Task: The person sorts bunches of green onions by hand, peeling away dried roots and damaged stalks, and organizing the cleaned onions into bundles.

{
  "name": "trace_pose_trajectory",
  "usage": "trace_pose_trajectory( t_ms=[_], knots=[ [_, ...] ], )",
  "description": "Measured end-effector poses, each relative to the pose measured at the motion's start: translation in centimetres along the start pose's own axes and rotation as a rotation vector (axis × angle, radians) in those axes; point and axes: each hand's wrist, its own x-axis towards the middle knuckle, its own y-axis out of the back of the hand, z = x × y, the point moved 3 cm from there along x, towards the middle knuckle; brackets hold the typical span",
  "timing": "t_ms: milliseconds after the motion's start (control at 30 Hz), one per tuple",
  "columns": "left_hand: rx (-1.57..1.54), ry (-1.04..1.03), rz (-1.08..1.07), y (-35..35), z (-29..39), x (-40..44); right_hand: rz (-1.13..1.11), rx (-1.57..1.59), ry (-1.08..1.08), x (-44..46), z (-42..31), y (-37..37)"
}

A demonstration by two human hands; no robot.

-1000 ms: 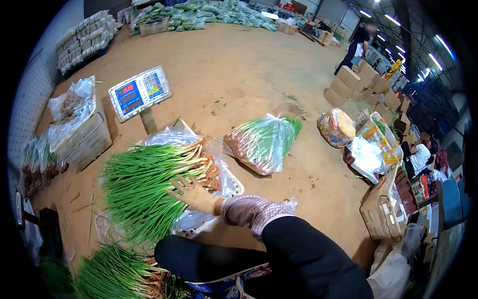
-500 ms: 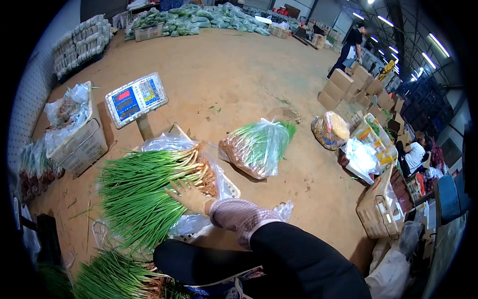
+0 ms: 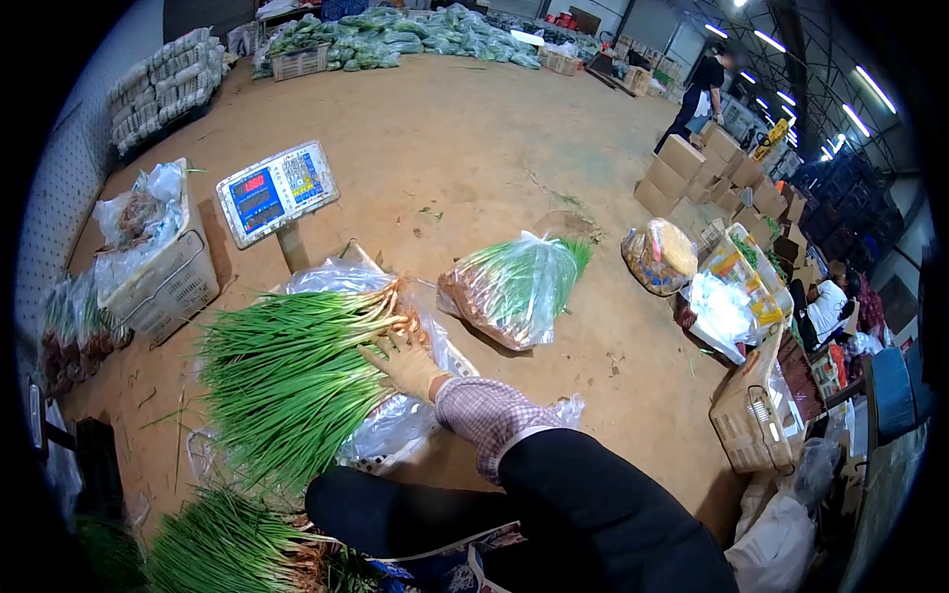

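Right hand (image 3: 409,370) — fingers (image 3: 382,358) spread; scallions (image 3: 306,366) directly beneath — leaves (image 3: 252,371) ahead, roots (image 3: 419,334) alongside.

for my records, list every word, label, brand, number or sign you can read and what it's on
Scale display: red number, perhaps "1380", too blurred to be sure; lower rows unreadable.
Scale keypad: markings too small to read.
Spring onions: no readable label.
Clear bag: none readable.
Cardboard boxes: any print is too small to read.
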Motion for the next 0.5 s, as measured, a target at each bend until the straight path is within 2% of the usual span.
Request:
trace_pose_trajectory(
  t_ms=[100, 500],
  knots=[
    [0.002, -0.001, -0.003, 0.1, 0.1, -0.1, 0.012, 0.0, -0.028, 0.2, 0.3, -0.2],
    [0.027, -0.026, -0.026, 0.6, -0.1, -0.7, -0.04, 0.084, 0.103, -0.7, -2.3, 2.7]
  ],
)
